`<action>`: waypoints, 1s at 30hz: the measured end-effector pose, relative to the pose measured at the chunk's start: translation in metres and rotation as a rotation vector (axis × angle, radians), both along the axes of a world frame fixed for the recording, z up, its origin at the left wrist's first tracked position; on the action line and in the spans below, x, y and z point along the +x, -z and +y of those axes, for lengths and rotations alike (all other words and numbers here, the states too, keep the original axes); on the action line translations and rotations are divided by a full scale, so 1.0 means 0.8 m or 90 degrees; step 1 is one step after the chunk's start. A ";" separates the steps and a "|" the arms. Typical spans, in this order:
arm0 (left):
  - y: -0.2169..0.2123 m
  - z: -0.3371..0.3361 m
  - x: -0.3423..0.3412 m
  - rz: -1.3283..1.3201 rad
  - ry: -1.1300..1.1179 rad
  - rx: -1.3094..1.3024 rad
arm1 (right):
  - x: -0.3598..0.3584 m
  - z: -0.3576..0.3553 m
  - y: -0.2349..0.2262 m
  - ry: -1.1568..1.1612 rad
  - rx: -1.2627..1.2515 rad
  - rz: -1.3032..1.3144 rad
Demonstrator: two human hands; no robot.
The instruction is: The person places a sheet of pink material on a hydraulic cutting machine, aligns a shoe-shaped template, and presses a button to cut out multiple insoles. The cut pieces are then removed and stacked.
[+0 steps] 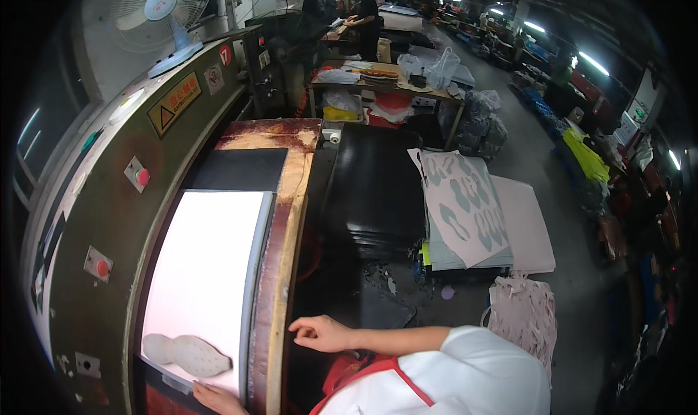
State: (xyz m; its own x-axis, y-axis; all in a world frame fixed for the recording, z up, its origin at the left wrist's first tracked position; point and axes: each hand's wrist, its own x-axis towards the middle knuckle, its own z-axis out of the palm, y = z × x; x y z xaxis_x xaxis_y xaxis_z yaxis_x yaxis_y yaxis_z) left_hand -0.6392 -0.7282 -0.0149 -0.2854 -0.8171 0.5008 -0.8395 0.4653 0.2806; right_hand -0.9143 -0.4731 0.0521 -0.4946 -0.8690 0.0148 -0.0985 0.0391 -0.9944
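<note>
A white sheet [207, 255] lies on the dark bed of a green machine at the left, with grey layers showing along its right edge. On its near end rests a grey shoe-sole-shaped plate [187, 354], dotted with small marks near its rim. My left hand [217, 399] touches the sheet's near edge just below the plate, fingers extended. Beyond the wooden edge strip [285, 291], to its right, my right hand [322, 335] hovers with loosely bent fingers and nothing visible in it.
Red buttons [142, 176] sit on the green machine [109, 218], and a fan [161, 8] stands on top. To the right are sheets with sole-shaped cut-outs [465, 204] and a hanging bundle of pale scraps [525, 320]. A cluttered table [385, 80] and a person [366, 15] are farther back.
</note>
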 end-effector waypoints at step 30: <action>-0.065 0.069 -0.072 0.073 -0.169 0.142 | -0.013 -0.278 -0.060 -0.320 -0.026 0.359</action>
